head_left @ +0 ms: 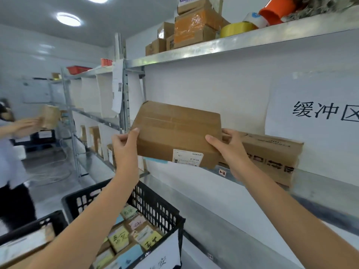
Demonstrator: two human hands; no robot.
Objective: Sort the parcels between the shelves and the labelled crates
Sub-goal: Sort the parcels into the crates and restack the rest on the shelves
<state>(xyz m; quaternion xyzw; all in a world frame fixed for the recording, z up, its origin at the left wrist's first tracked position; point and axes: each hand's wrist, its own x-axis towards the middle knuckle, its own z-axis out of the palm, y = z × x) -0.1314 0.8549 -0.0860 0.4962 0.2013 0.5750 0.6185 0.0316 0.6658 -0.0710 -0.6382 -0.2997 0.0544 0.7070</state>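
- White-walled storeroom; a metal shelf (326, 181) ran along the wall, with 1 paper sign (320, 113) above it.
- 1 brown parcel (178, 131) was up at shelf level, just beside 1 printed carton (272, 152).
- Left hand (124, 146) and right hand (229, 150): fingers grasped the parcel's 2 lower corners.
- 2 black crates sat below: right crate (155, 206) held labelled packets, left crate (38, 222) beside it.

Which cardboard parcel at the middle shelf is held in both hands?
The flat parcel with the white shipping label, gripped by the left hand and right hand; the printed box to its right rests on the shelf.
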